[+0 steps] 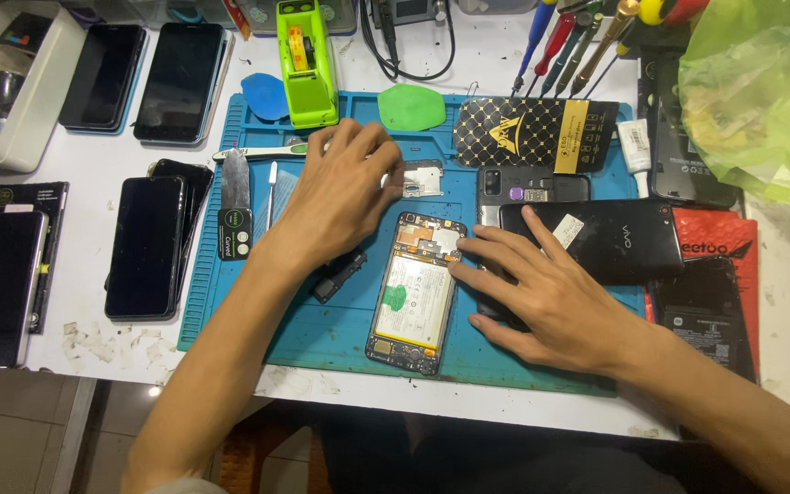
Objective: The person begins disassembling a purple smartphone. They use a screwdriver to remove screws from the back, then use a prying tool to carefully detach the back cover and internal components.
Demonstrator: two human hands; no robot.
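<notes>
Both bare forearms rise from the bottom edge toward the frame's centre. The left hand (pixel 340 197) arches palm-down, fingers curled at centre top. The right hand (pixel 541 288) lies flat, fingers spread, pointing left.

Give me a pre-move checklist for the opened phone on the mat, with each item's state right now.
1. Opened phone lies flat on the blue mat, insides up: ok.
2. Right hand steadies it, fingertips at its upper right edge: ok.
3. Left hand is near the small metal part above the phone; whether it grips the part: cannot tell.
4. Mat around the phone is free: not ok, a black part lies by its left side and a black phone to its right.
5. Screwdrivers within reach at the top: ok.
</notes>
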